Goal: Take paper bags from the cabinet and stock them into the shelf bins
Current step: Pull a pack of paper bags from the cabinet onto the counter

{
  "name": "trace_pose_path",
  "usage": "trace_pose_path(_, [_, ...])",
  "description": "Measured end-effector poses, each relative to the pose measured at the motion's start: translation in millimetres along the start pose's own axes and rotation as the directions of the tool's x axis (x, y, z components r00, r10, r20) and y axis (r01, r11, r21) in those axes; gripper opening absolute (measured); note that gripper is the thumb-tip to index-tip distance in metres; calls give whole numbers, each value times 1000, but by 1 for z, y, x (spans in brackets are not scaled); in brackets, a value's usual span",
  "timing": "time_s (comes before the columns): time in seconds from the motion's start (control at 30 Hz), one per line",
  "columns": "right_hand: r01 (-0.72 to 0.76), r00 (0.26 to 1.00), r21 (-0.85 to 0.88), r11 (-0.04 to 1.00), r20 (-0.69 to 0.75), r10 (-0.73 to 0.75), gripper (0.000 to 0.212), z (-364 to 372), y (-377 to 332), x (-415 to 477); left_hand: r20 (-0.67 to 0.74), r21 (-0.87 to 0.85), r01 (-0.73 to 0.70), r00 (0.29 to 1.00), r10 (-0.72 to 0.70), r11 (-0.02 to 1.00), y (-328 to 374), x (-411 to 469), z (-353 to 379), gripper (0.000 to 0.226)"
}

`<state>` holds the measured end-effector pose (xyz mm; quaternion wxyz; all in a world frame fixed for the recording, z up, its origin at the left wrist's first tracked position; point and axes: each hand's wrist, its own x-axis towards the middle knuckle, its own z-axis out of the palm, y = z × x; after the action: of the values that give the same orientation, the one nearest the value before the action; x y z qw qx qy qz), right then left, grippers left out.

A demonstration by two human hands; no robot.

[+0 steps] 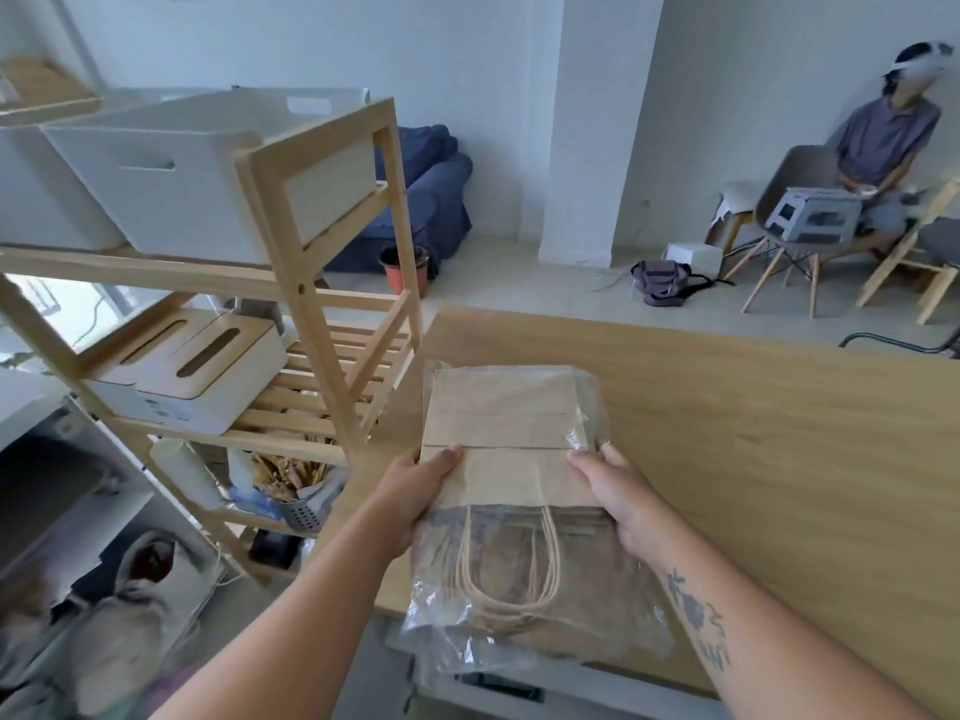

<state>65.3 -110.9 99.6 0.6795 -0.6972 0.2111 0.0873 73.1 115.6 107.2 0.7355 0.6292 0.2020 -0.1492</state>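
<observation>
**Fingers [448,456] on both sides grip a wrapped stack of paper bags [501,426]**

Seen from the head camera, the left hand [415,493] holds the stack's left edge with its thumb laid on top. The right hand [621,493] clasps the right edge the same way (the remaining fingers are tucked underneath, out of sight). The paper bags lie flat inside clear plastic wrap [441,621], their twine handles [498,589] pointing back toward the person holding them. The stack is over the near left corner of the wooden desk [753,433]; whether it rests on it I cannot tell.

Just left of the desk stands a wooden shelf [306,283]. White bins [156,189] sit on its top tier, and two white boxes [192,379] with slotted wooden lids sit on the tier below. Across the room a person [883,142] sits on a chair [789,200] by the wall. A red pot [405,270] stands on the floor beside a blue armchair [426,200].
</observation>
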Motion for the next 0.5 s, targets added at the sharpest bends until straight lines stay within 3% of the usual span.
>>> trace_pose_path(0.3, [-23, 992, 36, 999, -123, 27, 8, 24, -32, 84, 111, 58, -12, 994, 5, 998, 40, 124, 4, 35])
trace_pose_path(0.5, [-23, 992, 46, 999, -126, 29, 28, 24, -54, 123, 172, 81, -17, 985, 3, 997, 66, 167, 15, 32])
